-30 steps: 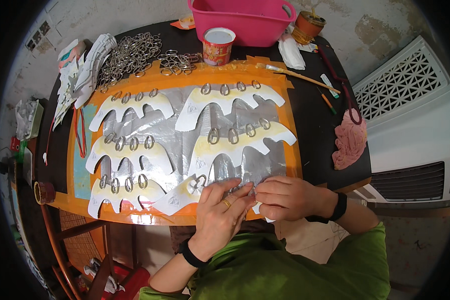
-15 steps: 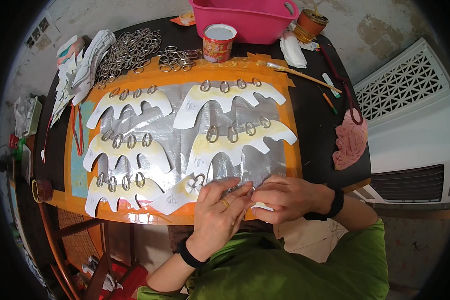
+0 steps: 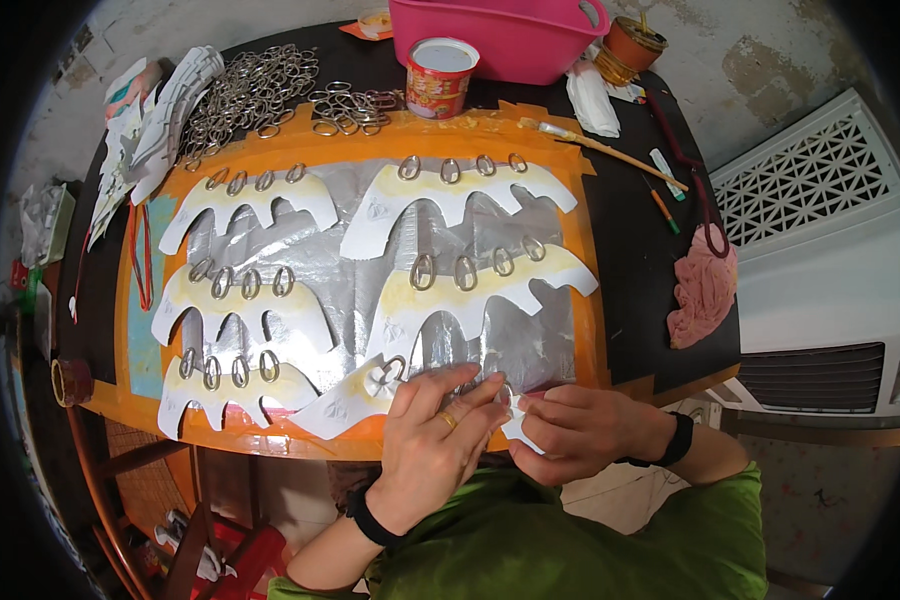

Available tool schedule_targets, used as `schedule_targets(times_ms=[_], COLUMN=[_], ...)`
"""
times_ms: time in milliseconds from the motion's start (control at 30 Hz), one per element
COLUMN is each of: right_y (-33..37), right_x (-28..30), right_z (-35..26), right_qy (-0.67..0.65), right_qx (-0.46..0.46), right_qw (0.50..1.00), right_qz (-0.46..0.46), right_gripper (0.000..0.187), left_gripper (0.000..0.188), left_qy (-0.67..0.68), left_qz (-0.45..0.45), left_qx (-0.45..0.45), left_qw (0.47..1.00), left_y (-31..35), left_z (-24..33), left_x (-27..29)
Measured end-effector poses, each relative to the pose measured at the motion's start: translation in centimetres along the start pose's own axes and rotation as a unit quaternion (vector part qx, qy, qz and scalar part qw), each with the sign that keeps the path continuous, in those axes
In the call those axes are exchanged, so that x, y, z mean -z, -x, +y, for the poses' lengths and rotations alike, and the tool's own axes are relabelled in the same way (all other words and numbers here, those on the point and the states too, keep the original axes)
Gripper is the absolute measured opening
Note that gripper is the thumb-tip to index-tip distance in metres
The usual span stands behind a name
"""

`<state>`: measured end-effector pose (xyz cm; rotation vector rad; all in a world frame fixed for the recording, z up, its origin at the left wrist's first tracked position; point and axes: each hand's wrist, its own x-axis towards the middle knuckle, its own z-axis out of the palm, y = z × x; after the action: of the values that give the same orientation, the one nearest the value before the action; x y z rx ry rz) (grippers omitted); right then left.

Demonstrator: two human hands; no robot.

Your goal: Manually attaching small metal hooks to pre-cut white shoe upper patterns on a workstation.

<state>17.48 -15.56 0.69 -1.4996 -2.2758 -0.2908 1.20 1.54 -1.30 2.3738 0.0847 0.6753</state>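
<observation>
At the table's near edge lies a white scalloped cutout (image 3: 340,404) with a yellowish glue-like coat. One metal ring (image 3: 391,370) stands in its left end, where the flap is folded over. My left hand (image 3: 438,430) is closed over the cutout's middle, hiding much of it. My right hand (image 3: 592,425) pinches the cutout's right end, and another ring shows between the two hands. Beyond them lies a similar cutout (image 3: 440,298) bearing several rings along its upper edge. More ringed cutouts, such as the near left one (image 3: 232,395), lie on the silver sheet.
Orange tape (image 3: 530,125) borders the silver sheet (image 3: 350,255). Along the back are loose metal rings (image 3: 255,90), a red can (image 3: 440,80) and a pink basin (image 3: 490,45). A brush (image 3: 620,155) and a pink cloth (image 3: 703,295) lie right; paper strips (image 3: 175,120) lie far left.
My right hand has turned slightly and shifted a little right, opening a small gap from the left. More of the cutout's right end and a ring now show there.
</observation>
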Motion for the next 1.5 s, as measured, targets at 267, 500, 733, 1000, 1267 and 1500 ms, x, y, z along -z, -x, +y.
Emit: schedule_targets(times_ms=[267,500,733,1000,1267,1500], right_y=[-0.3,-0.1,0.7,1.3,1.0,0.7], right_x=[0.1,-0.1,0.5,1.2,1.9,2.2], right_z=[0.0,0.0,0.7,1.7,1.2,1.2], right_qy=[-0.002,0.006,-0.033,-0.111,-0.098,-0.101], right_qx=[-0.012,-0.041,-0.036,-0.020,-0.017,0.001], right_qw=[1.000,0.999,0.998,0.990,0.992,0.993], right_qz=[-0.003,-0.003,-0.051,-0.086,-0.073,-0.068], right_gripper=[0.028,0.025,0.033,0.025,0.024,0.031], left_gripper=[0.018,0.021,0.022,0.024,0.020,0.021], left_qy=[-0.001,-0.018,-0.033,0.013,0.089,-0.003], left_qz=[-0.005,-0.010,0.035,0.011,-0.047,-0.029], left_qx=[-0.001,-0.012,-0.053,-0.045,0.081,0.118], left_qw=[1.000,1.000,0.997,0.999,0.992,0.993], left_y=[0.0,0.2,0.8,1.0,-0.2,-0.8], left_z=[0.0,0.1,0.1,-0.2,1.1,2.4], left_x=[0.0,0.2,-0.5,-0.4,1.3,0.3])
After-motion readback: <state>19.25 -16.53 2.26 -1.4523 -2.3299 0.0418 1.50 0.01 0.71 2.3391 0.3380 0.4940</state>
